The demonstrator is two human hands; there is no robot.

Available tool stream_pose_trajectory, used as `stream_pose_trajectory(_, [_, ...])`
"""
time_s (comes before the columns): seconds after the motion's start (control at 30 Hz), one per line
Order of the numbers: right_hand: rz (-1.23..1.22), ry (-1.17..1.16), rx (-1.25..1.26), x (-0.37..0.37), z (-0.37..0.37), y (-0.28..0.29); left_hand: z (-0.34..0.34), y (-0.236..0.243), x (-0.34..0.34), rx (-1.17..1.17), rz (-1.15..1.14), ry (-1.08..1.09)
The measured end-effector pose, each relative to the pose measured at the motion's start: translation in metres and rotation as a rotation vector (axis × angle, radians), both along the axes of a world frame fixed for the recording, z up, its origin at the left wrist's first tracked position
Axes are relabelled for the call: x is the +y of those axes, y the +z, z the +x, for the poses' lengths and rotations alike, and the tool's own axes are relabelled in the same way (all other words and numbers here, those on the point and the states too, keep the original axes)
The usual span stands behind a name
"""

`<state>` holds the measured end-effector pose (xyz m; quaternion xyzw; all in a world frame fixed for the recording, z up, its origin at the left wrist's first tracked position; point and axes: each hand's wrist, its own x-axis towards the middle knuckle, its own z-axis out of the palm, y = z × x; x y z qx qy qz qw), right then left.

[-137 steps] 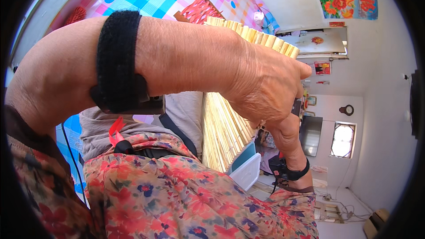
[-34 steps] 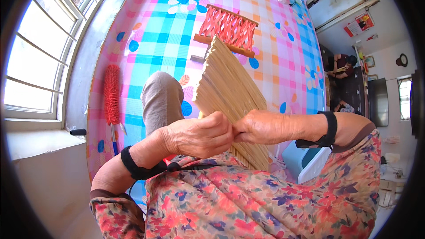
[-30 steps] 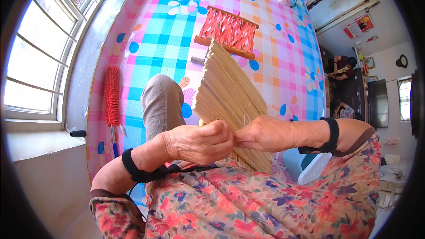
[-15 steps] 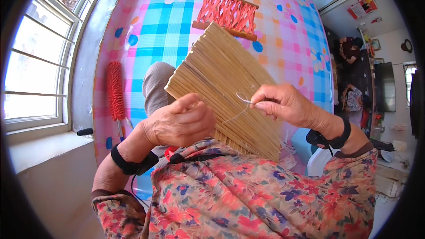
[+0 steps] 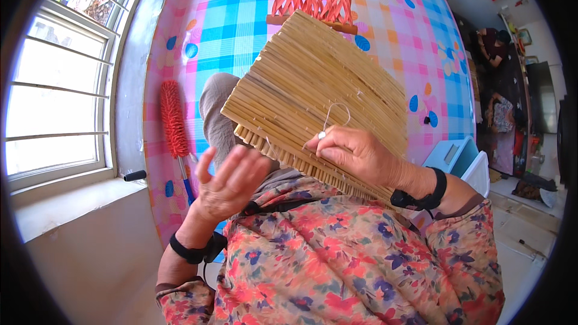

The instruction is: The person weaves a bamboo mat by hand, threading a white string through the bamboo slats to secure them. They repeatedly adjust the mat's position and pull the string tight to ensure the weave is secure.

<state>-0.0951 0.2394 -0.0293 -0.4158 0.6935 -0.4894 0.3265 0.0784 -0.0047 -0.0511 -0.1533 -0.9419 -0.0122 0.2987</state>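
A mat of thin tan wooden or bamboo sticks [image 5: 301,78], folded or stacked in layers, lies slanted across my lap. My right hand [image 5: 358,153] rests low over it, thumb and forefinger pinched on a pale thread [image 5: 339,106] that stands up in a loop above the sticks. Something small and white shows at these fingers; I cannot make out what it is. My left hand [image 5: 232,183] is raised beside the mat's lower left corner, its fingers apart, slightly blurred and holding nothing.
A wooden frame laced with red strips [image 5: 313,0] lies on the checked cloth [image 5: 235,30] beyond the mat. A red fluffy duster [image 5: 173,120] lies at left near the window. Blue and white plastic bins [image 5: 451,156] stand at right. Two people [image 5: 494,48] are in the far right background.
My left hand has moved down and left off the mat, and its fingers have spread. My right hand has come down and left toward the mat's near edge, still pinching the thread.
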Motion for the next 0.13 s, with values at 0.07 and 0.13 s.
stream_pose_trajectory(0.07, [0.019,-0.023,-0.057,-0.002,-0.001,-0.001,-0.006,-0.004,0.009,-0.015,-0.058,-0.097])
stream_pose_trajectory(0.13, [0.012,-0.033,-0.128,-0.001,-0.002,0.001,-0.023,-0.007,0.007,-0.098,-0.084,-0.074])
